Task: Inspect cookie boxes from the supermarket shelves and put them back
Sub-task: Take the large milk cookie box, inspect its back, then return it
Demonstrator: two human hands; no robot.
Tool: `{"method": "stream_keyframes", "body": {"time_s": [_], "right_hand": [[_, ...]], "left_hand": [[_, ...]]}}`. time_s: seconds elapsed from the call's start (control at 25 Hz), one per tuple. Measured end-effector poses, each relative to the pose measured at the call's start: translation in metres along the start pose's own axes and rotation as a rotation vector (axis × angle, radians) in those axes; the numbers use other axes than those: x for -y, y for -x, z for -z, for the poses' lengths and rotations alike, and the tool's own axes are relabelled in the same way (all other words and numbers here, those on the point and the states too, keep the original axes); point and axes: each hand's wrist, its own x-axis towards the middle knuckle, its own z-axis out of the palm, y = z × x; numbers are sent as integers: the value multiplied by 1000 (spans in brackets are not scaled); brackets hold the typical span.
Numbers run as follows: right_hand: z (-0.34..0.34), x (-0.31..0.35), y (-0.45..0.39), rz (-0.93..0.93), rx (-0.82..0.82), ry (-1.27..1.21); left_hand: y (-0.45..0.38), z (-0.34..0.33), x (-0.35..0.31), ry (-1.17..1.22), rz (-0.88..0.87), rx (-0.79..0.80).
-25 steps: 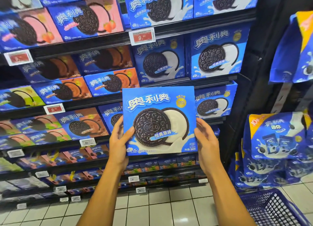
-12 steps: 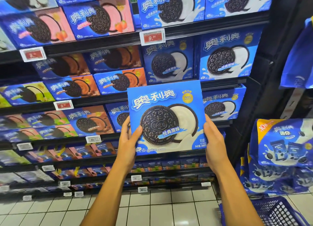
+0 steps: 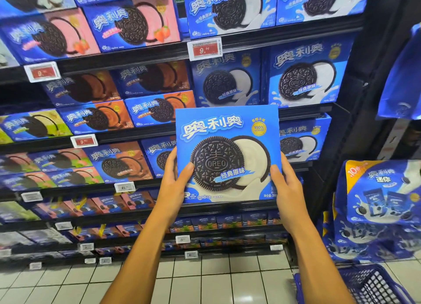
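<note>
Cookie box between both hands' fingers

Blue cookie box upright between both hands, left hand and right hand, before shelves.

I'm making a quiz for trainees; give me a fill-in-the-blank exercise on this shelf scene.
1. The blue cookie box is gripped by ___ hands, the left hand and the right hand.
2. The box's front shows a dark cookie beside ___ cream.
3. The basket on the floor is ___.

Missing: both; white; blue
</note>
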Motion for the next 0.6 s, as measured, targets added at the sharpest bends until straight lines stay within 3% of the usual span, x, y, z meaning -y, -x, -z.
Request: {"method": "stream_keyframes", "body": {"time_s": [0.36,0.6], "right_hand": [[5,4,-2,-40,126,-139],[-10,2,1,43,17,-169]], "left_hand": [[-6,9,11,49,54,18],[-21,13,23,-147,95,14]]}}
